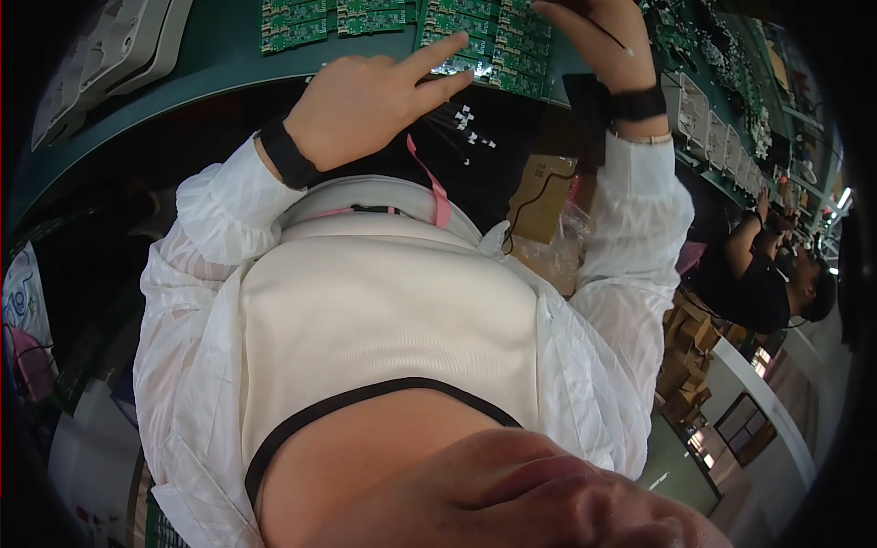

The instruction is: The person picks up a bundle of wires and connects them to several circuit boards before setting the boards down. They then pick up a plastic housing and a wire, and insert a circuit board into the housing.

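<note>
Circuit boards [519, 57]: likely light, stiff, fragile; hold by edges.
Left hand [361, 102]: two fingers spread; grip indeterminable.
Right hand [610, 41]: cropped; grip indeterminable.

Green circuit boards [523, 47] lie in close rows.

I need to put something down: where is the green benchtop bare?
The green benchtop shows bare between the off-white plastic housings at left and the circuit boards. It is crowded near the left hand and right hand, where boards lie in rows; another row of housings stands farther right.
</note>
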The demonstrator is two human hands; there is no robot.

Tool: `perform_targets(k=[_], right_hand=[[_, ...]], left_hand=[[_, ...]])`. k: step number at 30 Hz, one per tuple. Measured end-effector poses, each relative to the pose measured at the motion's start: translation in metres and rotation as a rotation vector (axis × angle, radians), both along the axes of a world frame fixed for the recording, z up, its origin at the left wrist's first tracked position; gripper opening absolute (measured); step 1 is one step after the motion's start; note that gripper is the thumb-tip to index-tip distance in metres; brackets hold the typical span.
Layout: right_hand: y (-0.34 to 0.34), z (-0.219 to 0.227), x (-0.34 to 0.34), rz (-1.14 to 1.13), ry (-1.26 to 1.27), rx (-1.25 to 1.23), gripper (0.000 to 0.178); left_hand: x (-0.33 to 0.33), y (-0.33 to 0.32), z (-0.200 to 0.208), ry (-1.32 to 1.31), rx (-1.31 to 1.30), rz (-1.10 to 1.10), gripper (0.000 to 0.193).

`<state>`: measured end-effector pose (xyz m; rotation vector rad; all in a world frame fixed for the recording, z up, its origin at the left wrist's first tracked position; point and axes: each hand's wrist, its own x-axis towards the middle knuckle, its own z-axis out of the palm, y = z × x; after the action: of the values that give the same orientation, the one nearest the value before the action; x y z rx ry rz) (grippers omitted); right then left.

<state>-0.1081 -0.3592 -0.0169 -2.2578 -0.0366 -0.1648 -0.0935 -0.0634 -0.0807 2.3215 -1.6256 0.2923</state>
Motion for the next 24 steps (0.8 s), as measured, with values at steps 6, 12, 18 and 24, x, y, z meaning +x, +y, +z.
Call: perform_targets(k=[6,12,18,24], right_hand=[[0.003,-0.004,0.028,0.052,0.032,-0.162,0.004],[0.013,0.007,0.031,0.094,0.004,-0.278,0.006],[0.010,0.009,0.043,0.234,-0.089,-0.489,0.009],[0.015,0.023,0.055,0.204,0.179,-0.486,0.008]], left_hand=[[0.007,0.010,0.024,0.090,-0.012,0.171,0.043],[0.017,0.026,-0.012,0.028,-0.015,0.248,0.066],[0.014,0.032,-0.004,0.018,-0.036,0.240,0.058],[-0.002,0.009,0.000,0.025,0.058,0.093,0.053]])
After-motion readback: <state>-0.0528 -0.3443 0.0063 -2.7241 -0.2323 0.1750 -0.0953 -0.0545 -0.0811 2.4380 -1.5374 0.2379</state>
